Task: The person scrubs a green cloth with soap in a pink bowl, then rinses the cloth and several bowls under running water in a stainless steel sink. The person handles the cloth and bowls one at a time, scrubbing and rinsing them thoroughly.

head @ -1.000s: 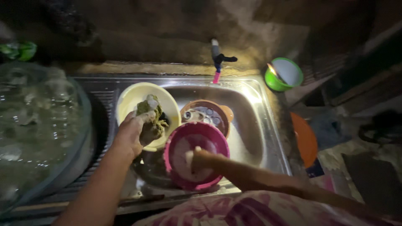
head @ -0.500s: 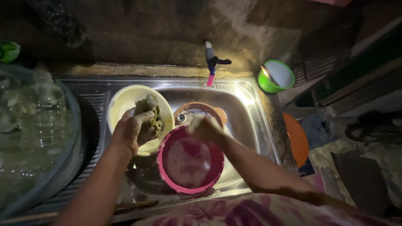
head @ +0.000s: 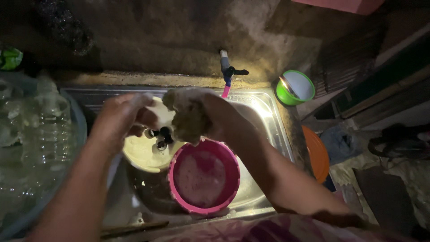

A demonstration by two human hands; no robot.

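Both hands are up over the sink: the right hand (head: 210, 118) is closed around a soggy, lumpy sponge (head: 186, 118), squeezing it above the pink bowl (head: 204, 177), probably so that suds fall into the basin and not on the surface. The left hand (head: 118, 118) is curled beside it, fingers bent toward a small dark piece with round knobs; whether it pinches that piece or only touches it, I cannot tell. Just under the hands sits a pale yellow bowl (head: 141, 154), smooth plastic, tucked against the pink one, whose inside is filmed with milky foam. Both rest in the steel sink (head: 268, 121), its wall shiny and wet. At the far edge a small tap (head: 227, 71) with a dark handle sticks out of a rough, stained wall. Left, a heap of clear plastic bottles (head: 40, 130) glints. Right, a green bowl (head: 294, 87) tilts on the ledge, and an orange lid (head: 317, 154) leans nearer.
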